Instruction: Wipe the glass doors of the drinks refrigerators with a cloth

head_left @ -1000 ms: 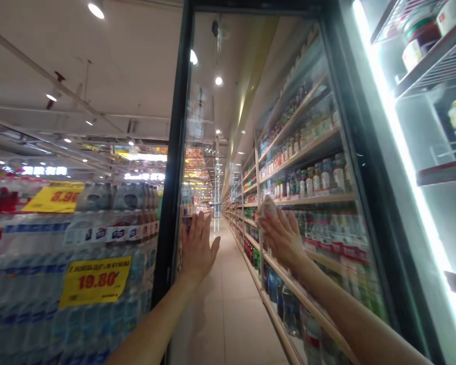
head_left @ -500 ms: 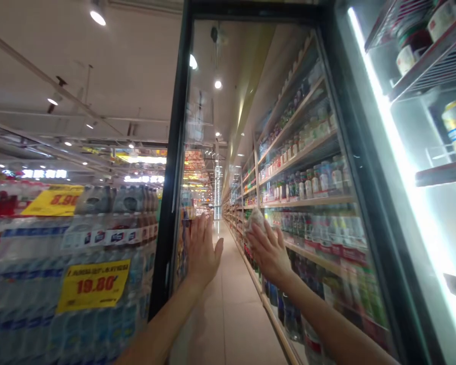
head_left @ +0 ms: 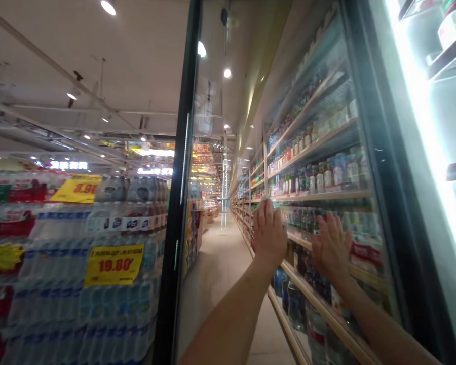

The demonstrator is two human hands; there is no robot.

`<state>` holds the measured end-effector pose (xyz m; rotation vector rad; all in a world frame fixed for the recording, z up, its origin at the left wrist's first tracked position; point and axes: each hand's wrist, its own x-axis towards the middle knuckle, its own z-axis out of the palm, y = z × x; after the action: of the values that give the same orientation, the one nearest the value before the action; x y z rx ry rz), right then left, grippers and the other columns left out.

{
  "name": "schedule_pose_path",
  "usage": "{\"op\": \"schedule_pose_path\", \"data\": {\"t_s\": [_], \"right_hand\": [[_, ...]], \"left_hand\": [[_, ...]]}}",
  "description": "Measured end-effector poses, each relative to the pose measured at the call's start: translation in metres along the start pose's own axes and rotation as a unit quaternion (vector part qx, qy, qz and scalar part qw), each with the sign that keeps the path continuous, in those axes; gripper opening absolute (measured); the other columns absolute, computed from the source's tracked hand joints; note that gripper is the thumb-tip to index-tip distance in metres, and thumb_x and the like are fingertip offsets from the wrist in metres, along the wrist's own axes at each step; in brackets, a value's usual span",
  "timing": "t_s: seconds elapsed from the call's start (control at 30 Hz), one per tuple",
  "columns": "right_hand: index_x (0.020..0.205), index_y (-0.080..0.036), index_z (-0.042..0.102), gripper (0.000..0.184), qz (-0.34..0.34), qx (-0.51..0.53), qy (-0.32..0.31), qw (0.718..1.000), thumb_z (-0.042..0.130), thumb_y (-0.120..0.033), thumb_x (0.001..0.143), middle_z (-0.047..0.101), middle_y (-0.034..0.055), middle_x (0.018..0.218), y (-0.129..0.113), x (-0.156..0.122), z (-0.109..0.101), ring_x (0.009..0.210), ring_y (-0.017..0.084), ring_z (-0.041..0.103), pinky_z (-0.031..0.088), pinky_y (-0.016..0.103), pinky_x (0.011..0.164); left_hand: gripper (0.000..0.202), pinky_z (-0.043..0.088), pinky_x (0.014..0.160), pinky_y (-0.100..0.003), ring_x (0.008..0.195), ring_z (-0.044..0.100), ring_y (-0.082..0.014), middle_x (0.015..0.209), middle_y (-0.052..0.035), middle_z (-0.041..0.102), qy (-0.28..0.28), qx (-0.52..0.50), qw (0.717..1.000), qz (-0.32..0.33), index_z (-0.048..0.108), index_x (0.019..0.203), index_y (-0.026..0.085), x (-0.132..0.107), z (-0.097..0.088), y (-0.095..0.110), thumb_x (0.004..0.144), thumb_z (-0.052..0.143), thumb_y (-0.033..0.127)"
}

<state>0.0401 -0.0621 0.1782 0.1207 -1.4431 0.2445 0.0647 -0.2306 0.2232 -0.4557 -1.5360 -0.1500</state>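
Note:
My left hand (head_left: 269,235) presses toward the glass door (head_left: 216,284), its fingers bent over a whitish crumpled cloth (head_left: 265,199). Only a small pale edge of that cloth shows above the fingertips; the hand covers the rest. To the right, my right hand (head_left: 331,243) lies flat against or just before the same pane. Its fingers are stretched out and slightly apart, with nothing visible in them. The glass door has a black frame (head_left: 182,152) and stands swung out; shelves and aisle appear in the pane.
At the right is the lit fridge interior, with wire shelves (head_left: 454,56) and a bright light strip (head_left: 418,96). Left of the door rise stacked packs of bottled drinks (head_left: 49,274) with yellow price signs (head_left: 114,264). Shelves of bottles (head_left: 315,175) show in the glass.
Both hands have moved right across the pane. The cloth, earlier under my right hand, is now under my left hand. The view has shifted, so the door frame sits farther right.

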Motion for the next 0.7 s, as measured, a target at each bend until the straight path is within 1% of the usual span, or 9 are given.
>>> {"op": "schedule_pose_path", "data": {"t_s": [0.07, 0.13, 0.2, 0.27, 0.33, 0.47, 0.53, 0.6, 0.7], "right_hand": [[0.141, -0.023, 0.029, 0.054, 0.004, -0.007, -0.011, 1.000, 0.036, -0.030, 0.088, 0.035, 0.0133, 0.143, 0.003, 0.001, 0.002, 0.134, 0.030, 0.029, 0.023, 0.056, 0.104], [0.140, -0.022, 0.029, 0.054, 0.000, -0.010, -0.012, 1.000, 0.035, -0.031, 0.088, 0.037, 0.0128, 0.142, 0.002, -0.001, 0.003, 0.134, 0.029, 0.029, 0.024, 0.054, 0.105], [0.140, -0.021, 0.030, 0.054, 0.001, -0.016, -0.014, 1.000, 0.036, -0.031, 0.088, 0.039, 0.0128, 0.142, 0.000, -0.002, 0.003, 0.134, 0.028, 0.030, 0.024, 0.053, 0.105], [0.140, -0.020, 0.031, 0.053, 0.005, -0.023, -0.016, 1.000, 0.036, -0.032, 0.088, 0.039, 0.0127, 0.141, -0.001, -0.004, 0.003, 0.134, 0.028, 0.029, 0.023, 0.052, 0.105], [0.138, -0.020, 0.034, 0.052, 0.008, -0.029, -0.014, 0.999, 0.037, -0.032, 0.088, 0.039, 0.0130, 0.141, -0.001, -0.004, 0.003, 0.134, 0.028, 0.029, 0.024, 0.052, 0.105], [0.135, -0.018, 0.039, 0.048, -0.004, -0.031, -0.002, 1.000, 0.035, -0.032, 0.089, 0.042, 0.0142, 0.139, 0.002, -0.003, 0.003, 0.133, 0.028, 0.032, 0.026, 0.052, 0.104], [0.135, -0.018, 0.039, 0.048, -0.012, -0.030, 0.000, 0.999, 0.035, -0.032, 0.089, 0.042, 0.0143, 0.139, 0.003, -0.002, 0.003, 0.133, 0.028, 0.031, 0.026, 0.051, 0.104], [0.136, -0.019, 0.038, 0.049, -0.009, -0.029, -0.005, 1.000, 0.036, -0.033, 0.089, 0.041, 0.0142, 0.140, 0.003, -0.004, 0.002, 0.133, 0.028, 0.031, 0.026, 0.051, 0.104], [0.137, -0.019, 0.035, 0.051, -0.001, -0.028, -0.015, 1.000, 0.036, -0.033, 0.088, 0.038, 0.0150, 0.141, 0.001, -0.005, 0.001, 0.133, 0.029, 0.030, 0.024, 0.053, 0.104]], "left_hand": [[0.043, 0.032, 0.107, -0.049, 0.138, 0.021, -0.0257, 0.142, -0.0139, 0.037, 0.009, 0.020, 0.998, 0.051, 0.038, 0.129, 0.015, 0.002, -0.004, -0.020, 0.087, 0.040, 0.023], [0.045, 0.032, 0.107, -0.048, 0.138, 0.020, -0.0242, 0.142, -0.0143, 0.038, 0.034, 0.034, 0.997, 0.063, 0.032, 0.134, 0.015, 0.004, -0.018, -0.057, 0.089, 0.035, 0.022], [0.048, 0.029, 0.108, -0.050, 0.139, 0.017, -0.0258, 0.143, -0.0180, 0.034, 0.086, 0.058, 0.995, -0.009, 0.030, 0.135, 0.013, 0.007, -0.036, -0.096, 0.089, 0.037, 0.024], [0.049, 0.026, 0.109, -0.051, 0.139, 0.015, -0.0269, 0.144, -0.0195, 0.032, 0.114, 0.064, 0.991, -0.041, 0.031, 0.134, 0.011, 0.007, -0.047, -0.118, 0.088, 0.039, 0.024], [0.049, 0.024, 0.110, -0.049, 0.139, 0.014, -0.0261, 0.144, -0.0190, 0.031, 0.102, 0.053, 0.993, -0.013, 0.032, 0.134, 0.010, 0.001, -0.046, -0.114, 0.088, 0.039, 0.023], [0.045, 0.026, 0.111, -0.042, 0.139, 0.013, -0.0221, 0.145, -0.0116, 0.033, -0.033, 0.014, 0.973, 0.228, 0.037, 0.132, 0.013, -0.018, -0.022, -0.058, 0.089, 0.037, 0.023], [0.043, 0.026, 0.111, -0.041, 0.139, 0.013, -0.0216, 0.145, -0.0090, 0.035, -0.072, 0.010, 0.954, 0.292, 0.040, 0.131, 0.015, -0.016, -0.017, -0.048, 0.089, 0.037, 0.023], [0.043, 0.027, 0.111, -0.041, 0.139, 0.013, -0.0221, 0.144, -0.0102, 0.035, -0.053, 0.026, 0.971, 0.233, 0.040, 0.131, 0.013, -0.001, -0.024, -0.063, 0.089, 0.035, 0.023], [0.046, 0.025, 0.111, -0.047, 0.139, 0.013, -0.0258, 0.146, -0.0150, 0.030, 0.032, 0.055, 0.997, 0.035, 0.038, 0.132, 0.011, 0.030, -0.042, -0.106, 0.089, 0.036, 0.024]]}}
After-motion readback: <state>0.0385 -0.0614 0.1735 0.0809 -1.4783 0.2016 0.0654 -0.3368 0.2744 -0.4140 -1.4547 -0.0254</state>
